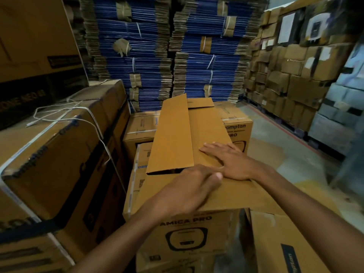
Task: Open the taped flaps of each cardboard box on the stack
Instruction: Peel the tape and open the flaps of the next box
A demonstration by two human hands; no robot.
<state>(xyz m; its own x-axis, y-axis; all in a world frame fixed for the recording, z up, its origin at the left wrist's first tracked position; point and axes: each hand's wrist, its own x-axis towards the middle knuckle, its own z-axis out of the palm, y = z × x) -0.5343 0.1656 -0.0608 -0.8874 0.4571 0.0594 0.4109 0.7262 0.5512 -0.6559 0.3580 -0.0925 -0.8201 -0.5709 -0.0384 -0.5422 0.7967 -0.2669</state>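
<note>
A long brown cardboard box (208, 127) lies on top of a stack of printed boxes in front of me. Its left long flap (171, 134) stands slightly raised, with a dark gap at its near end. My right hand (230, 160) lies flat, fingers straight, on the right long flap. My left hand (189, 188) rests on the near end flap (236, 196), fingers bent over its far edge by the gap; its fingertips are hidden. A box (187, 239) printed AMICA PRO sits directly beneath.
Large strapped boxes (59, 154) with loose white strapping stand close on the left. Bundles of flattened blue cartons (177, 56) rise behind. Stacked brown boxes (285, 75) line the right side past a strip of concrete floor (285, 154). Another box (279, 243) leans at the lower right.
</note>
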